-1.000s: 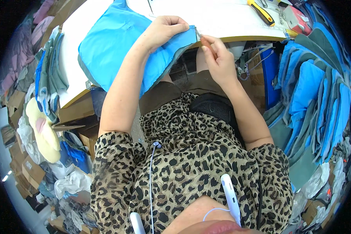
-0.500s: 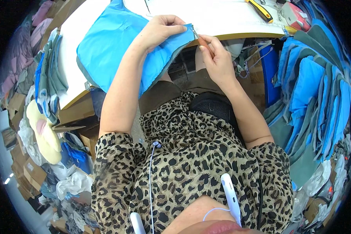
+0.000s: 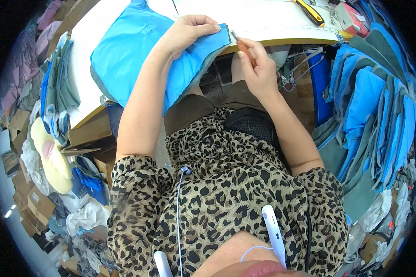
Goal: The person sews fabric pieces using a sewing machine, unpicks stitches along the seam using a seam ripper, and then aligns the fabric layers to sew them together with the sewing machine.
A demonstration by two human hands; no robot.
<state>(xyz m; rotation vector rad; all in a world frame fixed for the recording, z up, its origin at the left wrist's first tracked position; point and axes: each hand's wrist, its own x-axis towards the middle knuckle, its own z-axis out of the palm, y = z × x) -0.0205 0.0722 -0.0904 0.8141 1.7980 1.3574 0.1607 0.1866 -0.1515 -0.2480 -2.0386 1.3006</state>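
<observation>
A blue fabric piece [image 3: 129,60] with a dark green layer beneath drapes over the white table's near edge. My left hand [image 3: 189,34] pinches its narrow upper right corner between thumb and fingers. Just right of that corner, my right hand [image 3: 259,67] is closed around the brown handle of a small pointed tool [image 3: 246,51]. Its thin metal tip points up and left, close to the fabric's edge but apart from it. The exact kind of tip is too small to make out.
On the white table [image 3: 263,21] lies a yellow-and-black handled tool [image 3: 309,13] beside a red and white box [image 3: 351,19]. Blue and green fabric pieces [image 3: 365,97] hang in a thick stack at right. More folded pieces [image 3: 58,87] hang over the left edge.
The tool tip has drawn away from the fabric corner, with my right hand shifting slightly. My left hand has raised the corner a little, and it now lies flatter.
</observation>
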